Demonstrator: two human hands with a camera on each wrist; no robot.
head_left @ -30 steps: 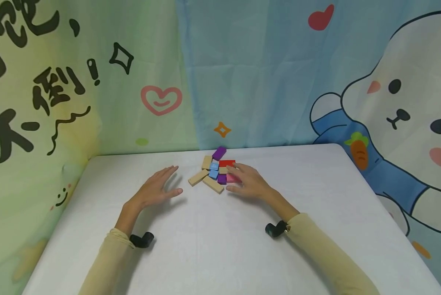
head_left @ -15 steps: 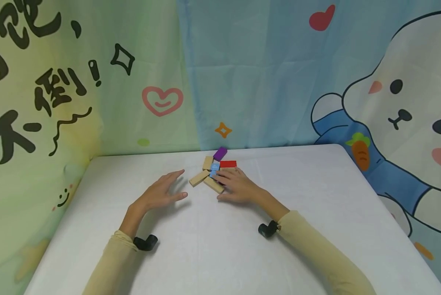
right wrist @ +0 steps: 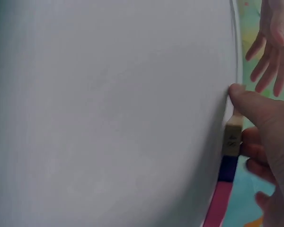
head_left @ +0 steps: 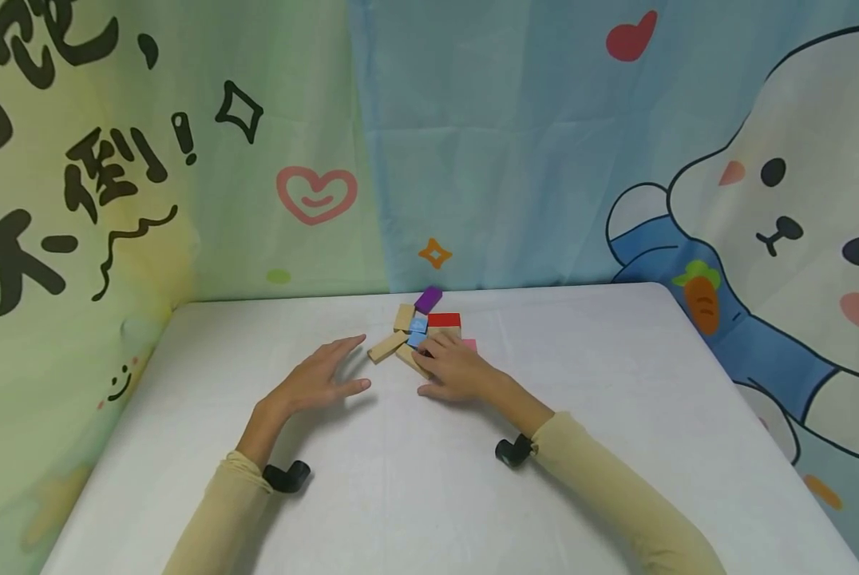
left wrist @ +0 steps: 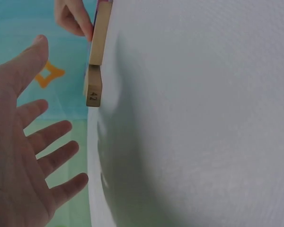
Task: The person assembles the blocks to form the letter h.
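My right hand reaches over the near side of a small group of blocks, fingertips on or right above them, partly covering the ones beneath. In the right wrist view its thumb stays apart from a numbered wooden block, with fingers behind that block. Beside it lie a dark purple block and a pink block. To the left of the group, my left hand hovers with fingers spread and holds nothing. A wooden block marked 42 is the nearest one to it.
Farther back in the group are a red block, a light blue block, an upright-looking wooden block and a purple block near the far table edge. A printed curtain hangs behind the white table.
My right hand has moved left and toward me across the blocks, its fingers now bent lower over them. My left hand has drifted slightly right toward the group. The visible blocks look unmoved.
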